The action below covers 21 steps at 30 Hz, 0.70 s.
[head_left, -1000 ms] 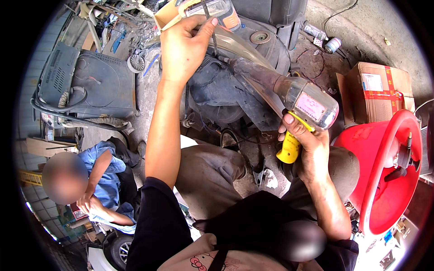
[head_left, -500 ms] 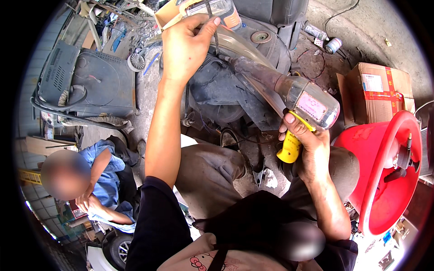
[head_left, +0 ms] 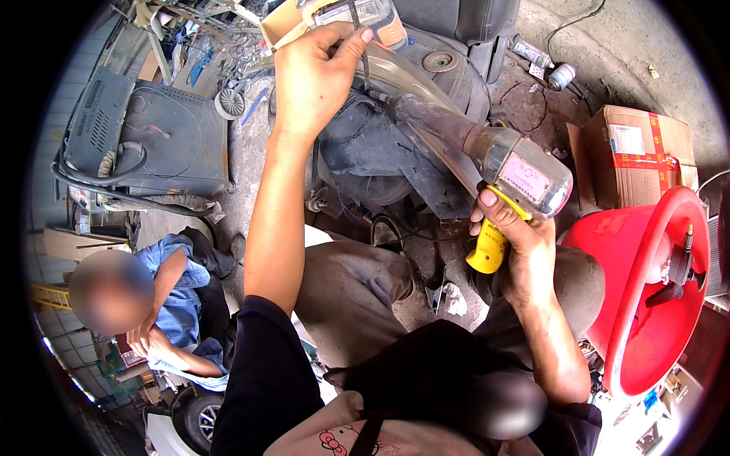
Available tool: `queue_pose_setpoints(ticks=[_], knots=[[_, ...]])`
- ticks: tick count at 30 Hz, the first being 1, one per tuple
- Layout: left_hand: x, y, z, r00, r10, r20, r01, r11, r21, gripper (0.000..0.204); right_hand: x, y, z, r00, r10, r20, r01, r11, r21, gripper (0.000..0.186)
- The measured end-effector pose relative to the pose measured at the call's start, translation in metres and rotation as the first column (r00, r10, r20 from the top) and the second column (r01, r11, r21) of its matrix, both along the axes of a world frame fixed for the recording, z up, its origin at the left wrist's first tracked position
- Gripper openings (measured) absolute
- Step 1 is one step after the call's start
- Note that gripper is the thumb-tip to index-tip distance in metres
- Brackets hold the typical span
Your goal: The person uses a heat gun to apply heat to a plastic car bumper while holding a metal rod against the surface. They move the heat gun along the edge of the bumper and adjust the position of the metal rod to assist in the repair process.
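My right hand [head_left: 526, 254] is wrapped round the yellow handle of a hot-air gun [head_left: 525, 171] with a scuffed metal body. Its long nozzle reaches up and left, and the narrow tip ends close by the lower end of a thin dark rod [head_left: 365, 72]. That rod is pinched between thumb and fingers of my left hand [head_left: 318, 80], standing nearly upright. Below tip and rod lies a dusty black plastic part [head_left: 361, 140]; whether the rod touches it I cannot tell. A curved, clear-looking strip [head_left: 422, 80] runs behind the nozzle.
A red plastic tub [head_left: 593, 235] holding tools and a cardboard box [head_left: 646, 159] stand at the right. Far left is a grey metal cabinet [head_left: 179, 137] with hoses. A person in a blue shirt [head_left: 175, 285] crouches at the left. An orange-and-grey case [head_left: 388, 30] sits beyond my left hand.
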<state>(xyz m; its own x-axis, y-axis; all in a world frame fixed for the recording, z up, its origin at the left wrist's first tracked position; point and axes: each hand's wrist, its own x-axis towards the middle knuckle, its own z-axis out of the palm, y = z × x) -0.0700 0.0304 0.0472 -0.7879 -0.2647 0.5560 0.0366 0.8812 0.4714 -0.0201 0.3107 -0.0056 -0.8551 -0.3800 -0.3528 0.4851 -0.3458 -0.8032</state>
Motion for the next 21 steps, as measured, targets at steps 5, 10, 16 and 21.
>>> queue_pose_setpoints(ticks=[5,10,16,21], knots=[[0.0003,0.0030,0.0018,1.000,-0.019,0.023,0.018,0.999,0.031,0.024,0.0003,-0.0027,0.0020,1.000,-0.013,-0.011,0.013,1.000,0.011,0.025],[0.0009,0.0039,0.0035,0.999,-0.021,0.048,0.020,0.999,0.030,0.025,0.0000,-0.0010,0.0013,1.000,-0.010,0.006,0.010,1.000,0.003,0.025],[0.0012,0.0027,0.0037,0.999,-0.017,0.049,0.017,1.000,0.001,0.025,-0.0009,0.0017,0.0000,1.000,0.015,0.008,-0.015,1.000,-0.014,0.025],[-0.0007,0.0008,0.0007,0.999,-0.020,0.032,0.021,1.000,-0.006,0.025,-0.0012,0.0013,0.0015,1.000,0.013,0.007,-0.013,1.000,-0.009,0.024]])
